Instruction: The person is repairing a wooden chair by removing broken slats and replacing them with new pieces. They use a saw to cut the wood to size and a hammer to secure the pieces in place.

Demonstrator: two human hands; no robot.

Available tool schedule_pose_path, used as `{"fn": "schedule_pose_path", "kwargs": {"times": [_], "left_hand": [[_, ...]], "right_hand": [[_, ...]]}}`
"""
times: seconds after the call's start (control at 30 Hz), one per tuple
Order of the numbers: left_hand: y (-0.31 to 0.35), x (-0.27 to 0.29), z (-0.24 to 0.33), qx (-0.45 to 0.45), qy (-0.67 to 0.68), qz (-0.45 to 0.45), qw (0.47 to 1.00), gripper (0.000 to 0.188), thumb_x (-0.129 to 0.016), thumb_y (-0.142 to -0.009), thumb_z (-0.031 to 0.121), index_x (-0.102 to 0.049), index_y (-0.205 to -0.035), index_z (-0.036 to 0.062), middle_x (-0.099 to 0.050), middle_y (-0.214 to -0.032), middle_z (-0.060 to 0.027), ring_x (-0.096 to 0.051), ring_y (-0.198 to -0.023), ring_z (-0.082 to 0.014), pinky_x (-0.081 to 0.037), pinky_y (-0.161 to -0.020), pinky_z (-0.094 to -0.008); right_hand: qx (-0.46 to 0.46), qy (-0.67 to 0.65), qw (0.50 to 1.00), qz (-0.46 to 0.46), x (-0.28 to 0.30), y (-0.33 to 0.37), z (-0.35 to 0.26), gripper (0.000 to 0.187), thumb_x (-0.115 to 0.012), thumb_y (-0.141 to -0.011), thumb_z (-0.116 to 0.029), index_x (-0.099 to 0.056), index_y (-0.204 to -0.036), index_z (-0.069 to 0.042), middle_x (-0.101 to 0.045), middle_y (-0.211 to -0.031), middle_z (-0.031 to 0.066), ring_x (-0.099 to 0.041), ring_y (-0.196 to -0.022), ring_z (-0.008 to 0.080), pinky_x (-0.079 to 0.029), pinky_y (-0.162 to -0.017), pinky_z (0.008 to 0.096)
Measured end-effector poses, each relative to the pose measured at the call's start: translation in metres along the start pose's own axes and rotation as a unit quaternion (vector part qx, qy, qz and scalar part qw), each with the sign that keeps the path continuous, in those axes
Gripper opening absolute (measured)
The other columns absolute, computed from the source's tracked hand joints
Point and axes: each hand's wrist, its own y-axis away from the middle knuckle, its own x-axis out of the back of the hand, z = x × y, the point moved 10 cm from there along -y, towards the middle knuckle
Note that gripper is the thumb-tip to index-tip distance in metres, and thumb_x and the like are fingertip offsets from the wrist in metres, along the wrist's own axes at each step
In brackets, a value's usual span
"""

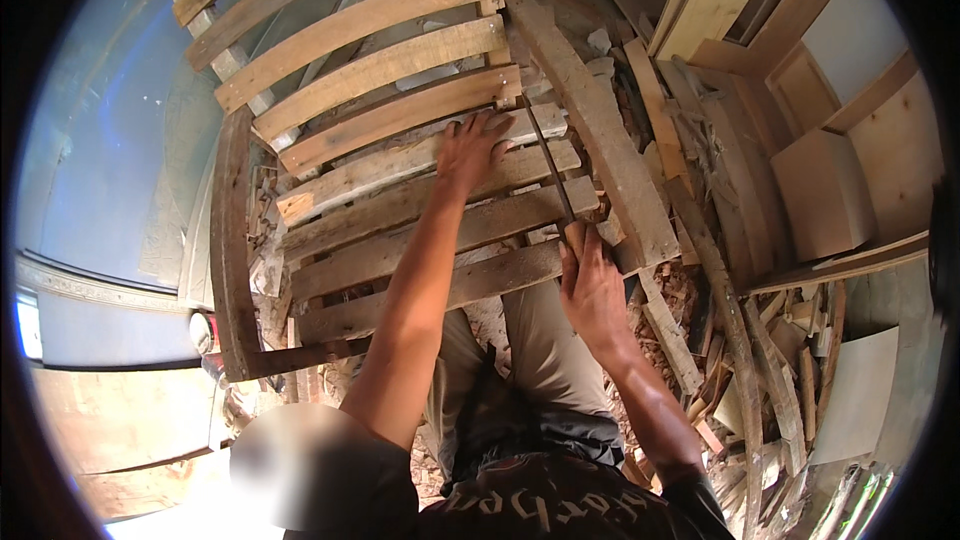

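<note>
A slatted wooden pallet [430, 210] lies before me, its long boards running from left to right. My left hand [472, 148] rests palm down on a pale slat [390, 162] near the pallet's middle, fingers spread. In my right hand [592, 285] is a handsaw with a wooden handle [574, 234]. Its long, narrow dark blade [550, 162] points away from me, seen nearly edge-on, and crosses the right ends of several slats. The far tip reaches close to an upright post beside the pallet's nailed boards. Whether the teeth touch wood cannot be told.
A thick beam [605, 140] slants along the pallet's right side; a dark board [232, 240] stands at its left. Long sticks [715, 240] and wood scraps litter the floor. Brown wooden panels [820, 185] stand at right, a blue-grey surface [110, 140] at left.
</note>
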Motion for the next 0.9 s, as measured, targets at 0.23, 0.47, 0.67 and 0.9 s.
{"fn": "schedule_pose_path", "kwargs": {"times": [0.23,0.47,0.67,0.9], "left_hand": [[-0.001,-0.01,-0.001,-0.011,-0.037,-0.059,0.998,0.047,-0.045,-0.105,0.037,-0.038,-0.151,0.0429,-0.029,-0.162,-0.0039,-0.035,-0.146,-0.0286,-0.026,-0.119,-0.0549],[0.001,-0.011,-0.006,-0.018,-0.059,-0.056,0.997,0.052,-0.047,-0.104,0.03,-0.035,-0.153,0.0427,-0.025,-0.164,-0.0029,-0.035,-0.145,-0.0294,-0.027,-0.12,-0.0544],[0.002,-0.008,0.006,-0.011,-0.053,-0.107,0.993,0.063,-0.047,-0.103,0.017,-0.028,-0.155,0.0448,-0.024,-0.165,-0.0059,-0.029,-0.149,-0.0271,-0.021,-0.12,-0.0543],[0.002,-0.006,0.005,-0.003,-0.037,-0.063,0.997,0.052,-0.046,-0.105,0.027,-0.033,-0.154,0.038,-0.029,-0.162,-0.006,-0.035,-0.145,-0.0315,-0.021,-0.119,-0.0598]], "right_hand": [[-0.039,0.01,0.999,-0.028,-0.013,0.001,0.005,0.048,-0.056,-0.098,-0.013,-0.036,-0.136,0.009,-0.064,-0.088,0.0328,-0.064,-0.073,0.0485,-0.052,-0.062,0.0549],[-0.071,-0.06,0.992,-0.082,0.002,0.03,0.006,0.063,-0.056,-0.096,-0.008,-0.024,-0.149,0.003,-0.06,-0.11,0.0382,-0.063,-0.085,0.0543,-0.054,-0.071,0.0578],[-0.038,-0.067,0.994,-0.076,-0.01,0.025,-0.001,0.066,-0.054,-0.097,-0.008,-0.02,-0.153,-0.001,-0.055,-0.115,0.0406,-0.064,-0.082,0.053,-0.055,-0.063,0.0556],[-0.028,-0.014,0.995,-0.09,-0.016,-0.02,-0.012,0.061,-0.051,-0.098,-0.006,-0.022,-0.151,0.002,-0.068,-0.087,0.0304,-0.066,-0.071,0.0473,-0.053,-0.063,0.0557]]}}
